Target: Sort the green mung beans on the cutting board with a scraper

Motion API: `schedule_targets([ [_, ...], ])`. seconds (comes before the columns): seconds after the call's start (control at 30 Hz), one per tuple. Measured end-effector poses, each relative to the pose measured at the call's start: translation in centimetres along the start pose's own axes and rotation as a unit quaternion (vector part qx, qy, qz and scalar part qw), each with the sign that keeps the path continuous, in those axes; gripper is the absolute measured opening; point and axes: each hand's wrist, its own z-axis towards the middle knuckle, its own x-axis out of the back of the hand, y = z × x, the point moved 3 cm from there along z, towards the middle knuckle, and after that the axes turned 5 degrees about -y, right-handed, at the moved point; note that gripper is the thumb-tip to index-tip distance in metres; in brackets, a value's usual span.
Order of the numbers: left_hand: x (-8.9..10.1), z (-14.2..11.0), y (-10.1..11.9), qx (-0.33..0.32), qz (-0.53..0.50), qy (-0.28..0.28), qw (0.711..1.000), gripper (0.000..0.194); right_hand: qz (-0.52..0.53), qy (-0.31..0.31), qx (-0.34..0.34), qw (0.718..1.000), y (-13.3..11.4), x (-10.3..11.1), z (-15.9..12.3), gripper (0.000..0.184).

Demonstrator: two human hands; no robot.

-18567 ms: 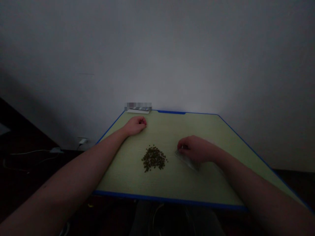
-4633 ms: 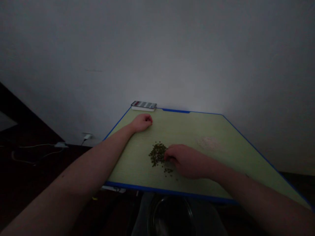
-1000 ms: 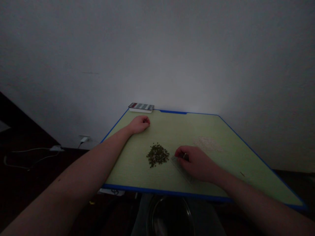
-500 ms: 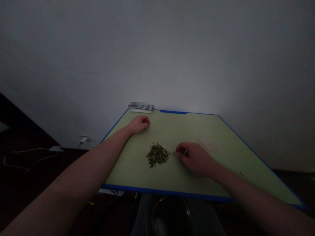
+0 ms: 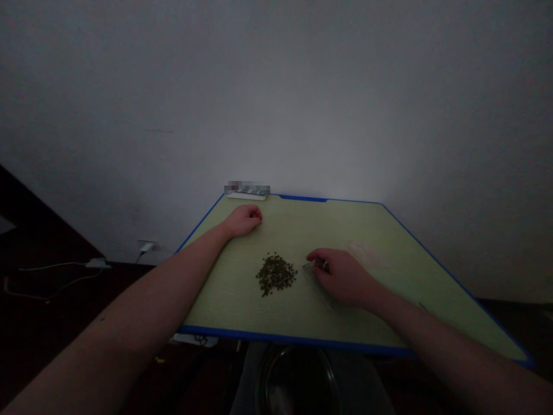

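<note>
My left hand [image 5: 245, 221] rests on the far left part of the pale green tabletop [image 5: 298, 230]. Its fingers are curled in, and whatever may be inside them is hidden. A loose pile of small dark green-brown grains [image 5: 276, 273], like beans or pellets, lies in front of me between both hands. Just right of the pile, my right hand [image 5: 339, 274] is bent around a clear, see-through piece [image 5: 325, 298], perhaps plastic, that lies partly beneath it. Thumb and index finger are at its upper end. Dim light blurs the detail.
A thin patch of pale whitish bits [image 5: 367, 254] lies right of my right hand. A white item [image 5: 247, 195] stands at the back left corner. Blue edging [image 5: 294, 339] rims the table. Below it, a round glass-like vessel [image 5: 298, 377] sits at my lap. A wall rises behind.
My right index finger has lifted and straightened slightly above the clear piece. The left hand and the pile look the same; the view has shifted a little.
</note>
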Motion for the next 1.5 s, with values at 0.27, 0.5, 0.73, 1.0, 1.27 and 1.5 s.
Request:
schedule_targets([
  [0.27, 0.0, -0.1, 0.1, 0.003, -0.001, -0.004, 1.000, 0.015, -0.045, 0.000, -0.062, 0.997, 2.9, 1.3, 0.2, 0.029],
  [0.5, 0.1, -0.3, 0.0, -0.008, -0.008, 0.002, 1.000, 0.013, -0.087, 0.010, -0.058, 0.994, 5.3, 3.5, 1.0, 0.028],
  [0.73, -0.2, -0.3, -0.2, -0.002, -0.020, -0.001, 1.000, 0.012, -0.083, -0.051, 0.072, 0.993, 1.2, 2.2, 5.7, 0.031],
  [1.0, -0.1, -0.3, 0.0, -0.002, -0.024, -0.002, 1.000, 0.012, -0.079, -0.129, 0.118, 0.981, -0.2, 1.0, 5.0, 0.029],
  [1.27, 0.0, -0.2, 0.3, 0.004, -0.003, -0.006, 1.000, 0.013, -0.060, -0.117, 0.069, 0.989, -0.7, 0.7, 1.5, 0.030],
  [1.5, 0.0, -0.1, 0.1, 0.004, -0.006, -0.003, 1.000, 0.013, -0.059, -0.059, 0.009, 0.996, -0.6, 0.3, 1.4, 0.030],
])
